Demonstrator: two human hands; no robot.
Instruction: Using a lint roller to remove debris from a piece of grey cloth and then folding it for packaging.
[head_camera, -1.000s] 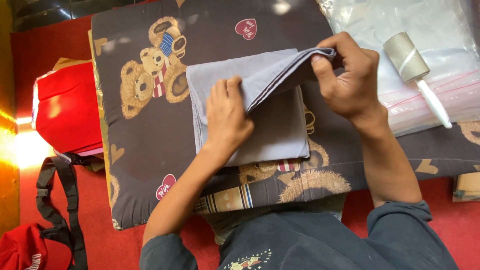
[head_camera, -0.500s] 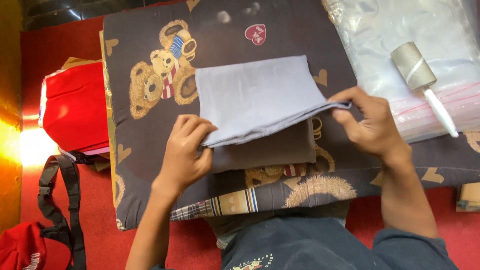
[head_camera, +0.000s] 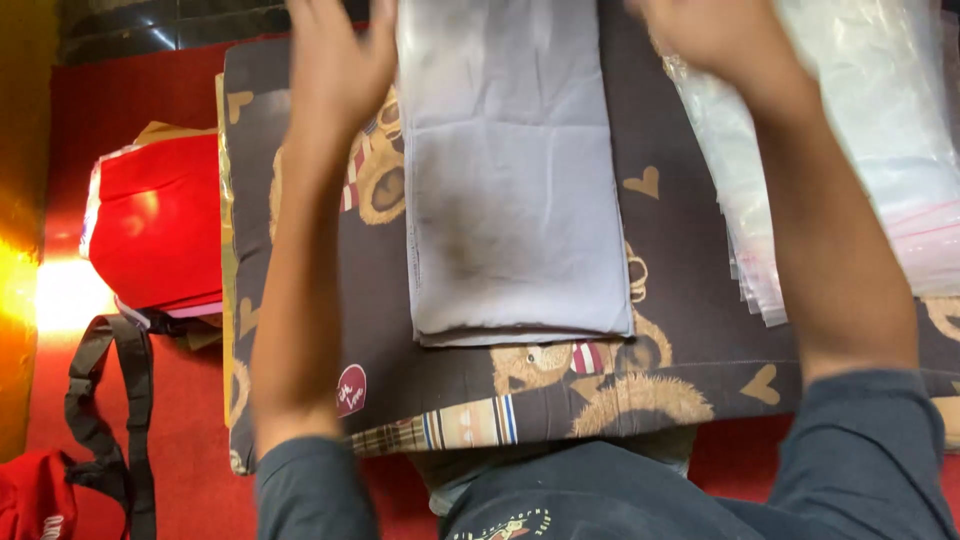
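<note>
Folded grey cloth (head_camera: 515, 190), smooth, rectangular, layered at its near edge, lies flat along the middle of the brown bear-print cushion (head_camera: 690, 330). Left hand (head_camera: 335, 60) is raised beside the cloth's left edge, fingers loosely open, blurred. Right hand (head_camera: 715, 35) is cut off at the top; cannot tell its grip. Clear plastic bags (head_camera: 850, 150), glossy, stacked, cover the cushion's right edge. Red fabric bundle (head_camera: 155, 225) sits off the left edge.

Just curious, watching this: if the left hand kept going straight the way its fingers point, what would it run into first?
The left hand points toward the picture's top edge, beside the grey folded cloth. Its fingertips are cut off there, so what lies ahead can't be seen.
</note>
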